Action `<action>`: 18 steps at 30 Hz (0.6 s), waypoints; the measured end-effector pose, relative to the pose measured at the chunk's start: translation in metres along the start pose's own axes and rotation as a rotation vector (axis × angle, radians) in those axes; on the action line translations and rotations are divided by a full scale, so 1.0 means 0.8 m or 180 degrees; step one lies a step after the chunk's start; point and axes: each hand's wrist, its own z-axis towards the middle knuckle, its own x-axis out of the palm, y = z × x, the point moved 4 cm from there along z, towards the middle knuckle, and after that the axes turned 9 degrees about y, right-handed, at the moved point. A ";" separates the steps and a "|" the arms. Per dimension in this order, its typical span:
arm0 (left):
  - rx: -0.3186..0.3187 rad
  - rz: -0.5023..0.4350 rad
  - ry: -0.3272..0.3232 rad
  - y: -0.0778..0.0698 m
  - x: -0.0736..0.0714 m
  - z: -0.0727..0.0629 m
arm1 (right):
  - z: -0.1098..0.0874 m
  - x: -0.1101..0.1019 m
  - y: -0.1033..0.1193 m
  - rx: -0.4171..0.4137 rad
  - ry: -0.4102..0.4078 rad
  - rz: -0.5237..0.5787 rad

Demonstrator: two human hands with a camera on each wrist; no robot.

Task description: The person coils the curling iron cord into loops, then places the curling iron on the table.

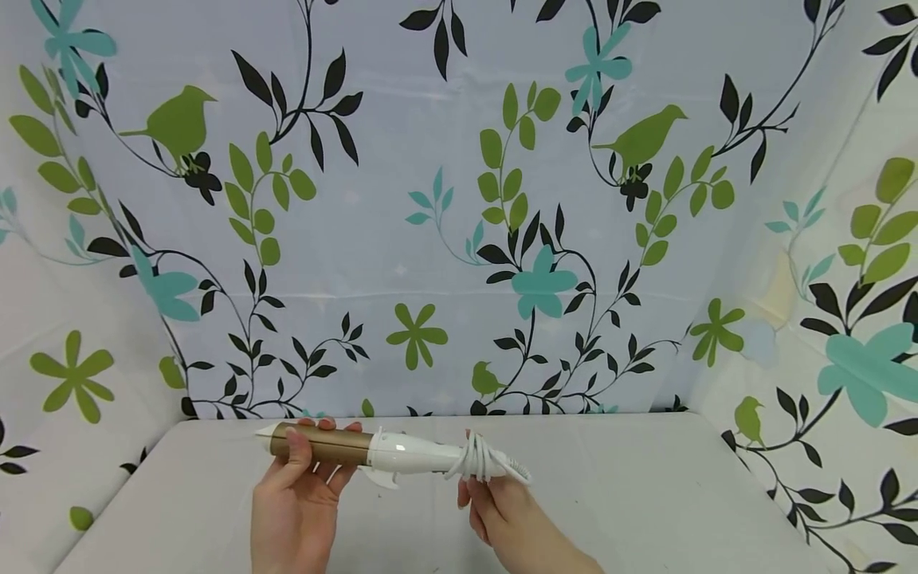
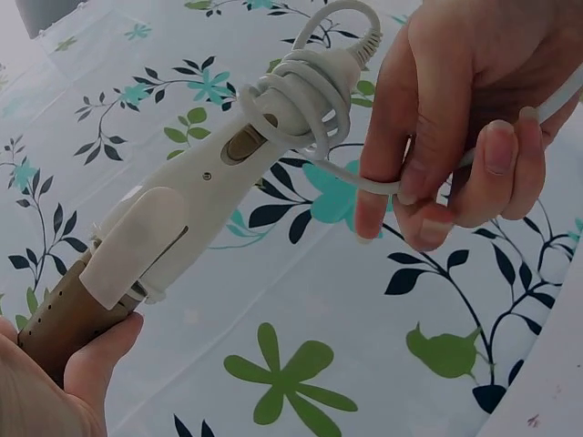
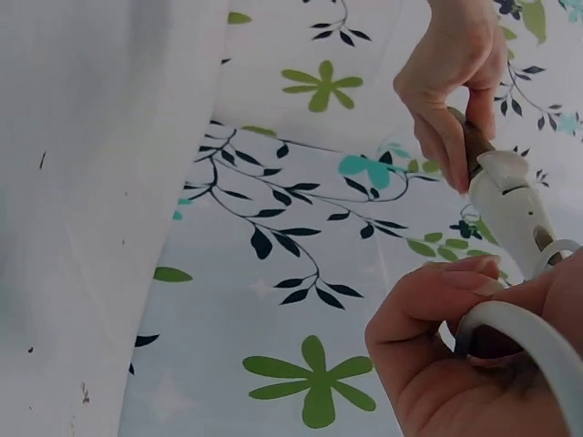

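A curling iron (image 1: 412,454) with a gold barrel (image 2: 68,328) and a white handle (image 2: 196,187) is held in the air, roughly level, over the table. My left hand (image 1: 297,506) grips the barrel, its thumb in front and its fingers behind. Several loops of white cord (image 1: 479,459) circle the handle's far end. My right hand (image 1: 512,514) pinches a stretch of this cord between thumb and fingers, just below the loops. In the left wrist view, the clamp lever (image 2: 137,246) and a slider switch (image 2: 246,143) face the camera. The plug cannot be seen.
A white table surface (image 1: 631,478) lies under both hands. Behind it hangs a cloth backdrop (image 1: 402,271) printed with leaves, birds and flowers, and similar printed cloth (image 1: 810,383) stands along the right side.
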 end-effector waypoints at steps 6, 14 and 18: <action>-0.0022 0.0077 -0.0058 0.002 -0.001 0.000 | -0.004 -0.001 0.000 0.0017 0.0050 -0.0201; -0.0043 0.0121 -0.0001 0.004 -0.001 0.000 | -0.007 0.001 0.003 -0.0110 -0.0070 -0.0950; -0.0024 0.0065 0.0025 0.005 -0.001 0.000 | -0.009 0.003 0.010 -0.0225 -0.0056 -0.1231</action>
